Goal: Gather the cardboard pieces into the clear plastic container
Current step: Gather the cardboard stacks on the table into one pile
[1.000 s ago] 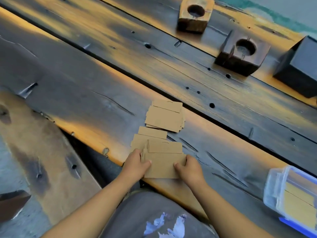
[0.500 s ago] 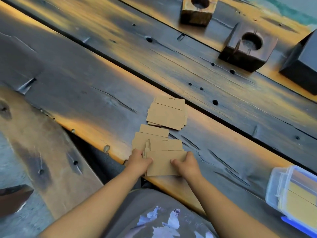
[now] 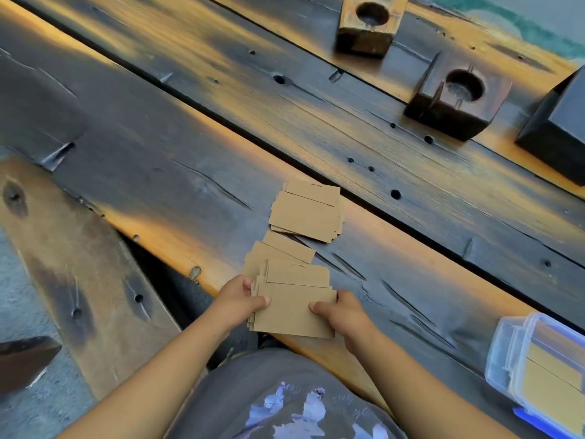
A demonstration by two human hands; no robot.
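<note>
between left hand (image 3: pixel 239 301) and right hand (image 3: pixel 343 313), cardboard stack (image 3: pixel 292 307) pinched

I see a scorched plank table (image 3: pixel 164 172) bearing cardboard stacks (image 3: pixel 305 213), three wooden blocks (image 3: pixel 457 99), and a container (image 3: pixel 538 372).

Two hands, left (image 3: pixel 235 301) and right (image 3: pixel 343 313), at lower centre. Two heaps of cardboard pieces: near heap (image 3: pixel 292 301) at the hands, far heap (image 3: pixel 305 213) above it; pieces per heap cannot be counted. One container (image 3: pixel 506 350) at lower right. Three blocks at upper right: two holed blocks (image 3: pixel 368 25) (image 3: pixel 456 99), one dark block (image 3: pixel 560 128).
</note>
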